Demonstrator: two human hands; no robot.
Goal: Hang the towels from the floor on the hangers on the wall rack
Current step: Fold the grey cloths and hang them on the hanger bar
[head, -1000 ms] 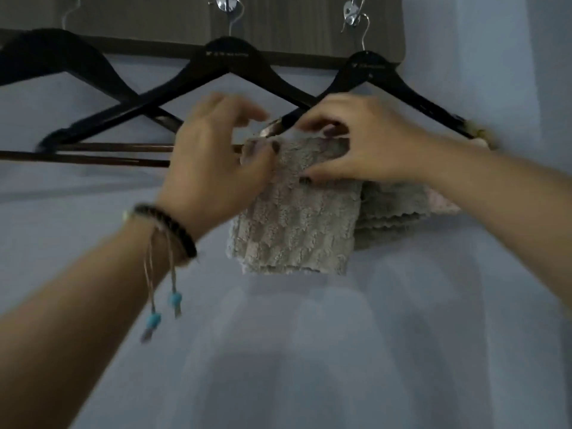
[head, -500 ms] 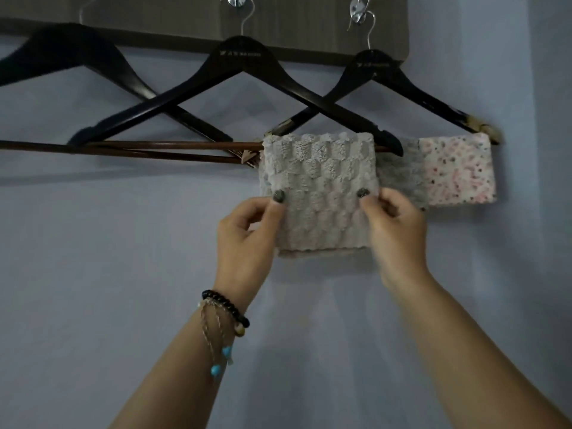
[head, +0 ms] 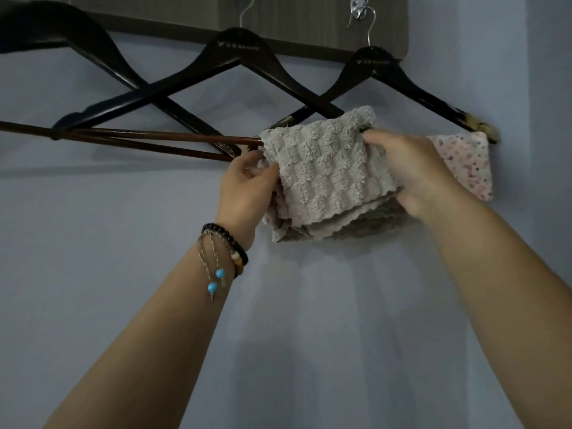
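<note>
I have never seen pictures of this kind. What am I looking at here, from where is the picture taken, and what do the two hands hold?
There is no machine here: a person works with two bare hands. The one picture comes from a camera worn on the person's head, looking forward at a wall.

On the wall is a wooden rack with three dark hangers; the middle hanger and the right hanger show fully. A spotted towel already hangs on the right one.

Both hands hold a beige towel draped at the hanger bars. The left hand, with bracelets on its wrist, grips its left edge; the right hand grips its right side.
</note>
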